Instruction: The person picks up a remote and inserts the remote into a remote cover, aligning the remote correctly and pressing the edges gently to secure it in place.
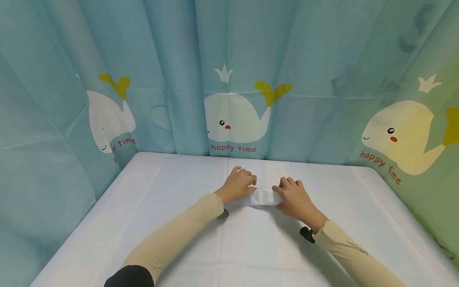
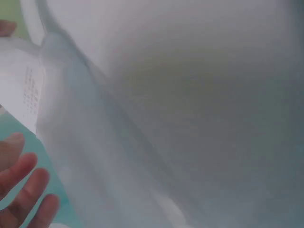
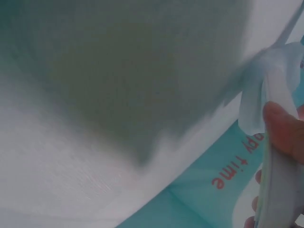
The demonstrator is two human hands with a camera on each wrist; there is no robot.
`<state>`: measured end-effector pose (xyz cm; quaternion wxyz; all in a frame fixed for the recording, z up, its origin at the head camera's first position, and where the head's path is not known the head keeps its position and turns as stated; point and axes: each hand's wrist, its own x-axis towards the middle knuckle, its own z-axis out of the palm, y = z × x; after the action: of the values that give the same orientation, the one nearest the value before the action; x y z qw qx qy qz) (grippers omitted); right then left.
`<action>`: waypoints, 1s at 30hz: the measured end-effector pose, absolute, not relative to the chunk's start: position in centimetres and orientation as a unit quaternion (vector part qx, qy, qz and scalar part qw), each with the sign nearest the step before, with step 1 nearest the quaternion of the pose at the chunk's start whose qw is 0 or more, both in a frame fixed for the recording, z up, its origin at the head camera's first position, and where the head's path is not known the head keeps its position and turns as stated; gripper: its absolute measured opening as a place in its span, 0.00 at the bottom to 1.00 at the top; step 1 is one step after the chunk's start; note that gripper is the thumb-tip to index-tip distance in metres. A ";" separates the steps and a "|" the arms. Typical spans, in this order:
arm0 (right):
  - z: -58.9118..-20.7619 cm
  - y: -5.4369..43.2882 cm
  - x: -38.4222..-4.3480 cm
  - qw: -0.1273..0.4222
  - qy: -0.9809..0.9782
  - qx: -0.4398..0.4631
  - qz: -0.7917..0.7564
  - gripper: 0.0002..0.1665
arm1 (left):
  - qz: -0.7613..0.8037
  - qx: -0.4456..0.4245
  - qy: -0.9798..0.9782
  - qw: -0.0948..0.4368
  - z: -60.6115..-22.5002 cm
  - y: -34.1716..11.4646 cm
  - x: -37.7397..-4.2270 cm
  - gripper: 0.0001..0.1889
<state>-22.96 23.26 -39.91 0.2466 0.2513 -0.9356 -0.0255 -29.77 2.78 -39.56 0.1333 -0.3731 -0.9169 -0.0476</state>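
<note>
The right hand [image 1: 297, 200] pinches the right end of a white printed packet [image 1: 264, 197] over the table [image 1: 251, 251]; the left hand [image 1: 237, 185], fingers parted, is at its left end, contact unclear. A whale-printed curtain [image 1: 315, 67] hangs on the far side.

Red "happy time" [image 1: 234, 148] repeats on the curtain [image 1: 315, 127] beyond the left grip [image 1: 238, 184] and right grip [image 1: 297, 200]. The packet [image 1: 266, 197] between them bears unreadable small print [image 1: 257, 196].

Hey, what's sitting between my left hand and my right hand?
A white rectangular packet with small dark print spans the gap between your left hand and right hand; the head view shows it.
</note>
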 end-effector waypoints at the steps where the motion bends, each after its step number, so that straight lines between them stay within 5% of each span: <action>1: -40.0 23.3 -23.0 0.241 -0.939 0.247 -0.018 0.32 | -0.042 -0.371 -0.917 0.139 -39.6 2.4 -29.5 0.07; 8: -40.5 23.5 -22.8 0.194 -0.955 0.221 0.048 0.33 | 0.037 -0.415 -0.891 0.181 -40.0 0.6 -27.8 0.13; 19: -40.3 22.7 -22.7 0.158 -0.964 0.204 0.071 0.31 | 0.016 -0.482 -0.844 0.233 -40.1 0.3 -27.3 0.08; 26: -40.6 22.2 -22.5 0.239 -0.934 0.264 0.024 0.33 | -0.044 -0.441 -0.888 0.123 -39.1 -0.7 -28.2 0.10; 30: -40.8 22.2 -22.5 0.310 -0.895 0.318 -0.027 0.34 | -0.073 -0.391 -0.911 0.105 -38.2 -0.5 -29.0 0.08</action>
<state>-22.48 22.24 -40.79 0.3102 0.3183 -0.8954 -0.0270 -28.96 -0.52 -38.17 0.1052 -0.3911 -0.9114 -0.0732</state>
